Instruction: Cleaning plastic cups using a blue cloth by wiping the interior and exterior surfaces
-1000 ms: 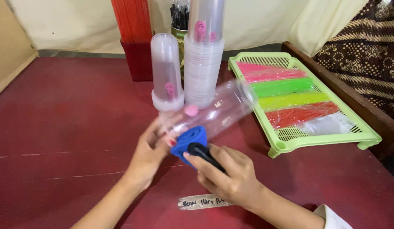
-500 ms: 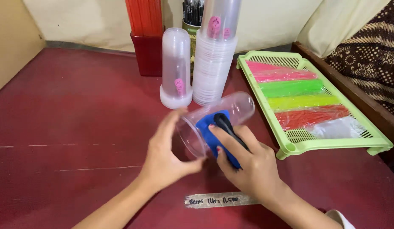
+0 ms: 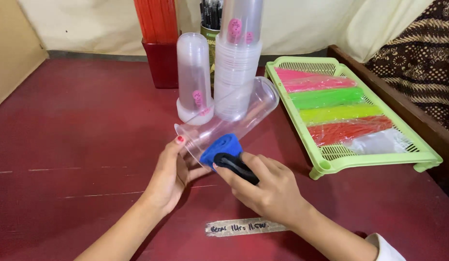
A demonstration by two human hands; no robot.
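Note:
A tall clear plastic cup lies tilted on its side over the dark red table, its open rim toward me. My left hand holds the cup at that rim, thumb up on its edge. My right hand grips the black handle of a tool with a blue roller head, and the blue head presses against the cup's outer wall near the rim.
Behind stand an upturned clear cup and a tall stack of clear cups. A red holder of red straws sits at the back. A green tray with coloured straw packs lies right. A taped paper label lies near me.
The cup has turned so that its rim points more to the left and toward me. My right hand and the blue roller have shifted slightly lower along the cup's side.

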